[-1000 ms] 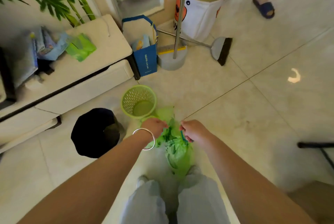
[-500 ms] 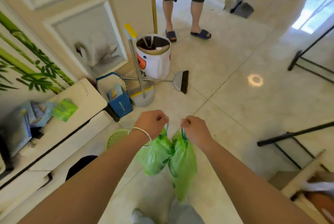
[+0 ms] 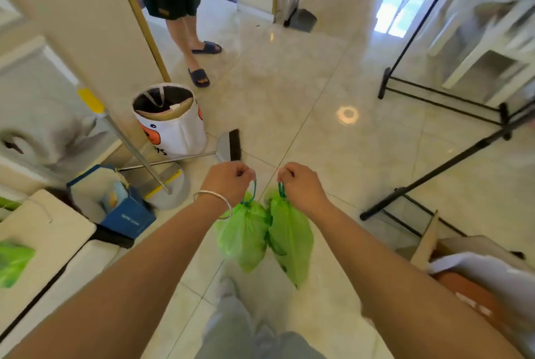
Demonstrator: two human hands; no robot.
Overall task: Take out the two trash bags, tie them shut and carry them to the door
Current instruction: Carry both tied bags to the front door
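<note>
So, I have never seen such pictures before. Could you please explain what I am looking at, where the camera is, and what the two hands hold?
There is no machine here. A person wears a camera on the head, so the single view looks forward and down along both arms. The left hand, with a bracelet on its wrist, holds one green bag by its drawstring. The right hand holds the other green bag the same way. Both bags hang closed above the tiled floor. On the floor ahead stand a white bin and a blue bag, and a broom lies beside them. Another person's legs show further away.
</note>
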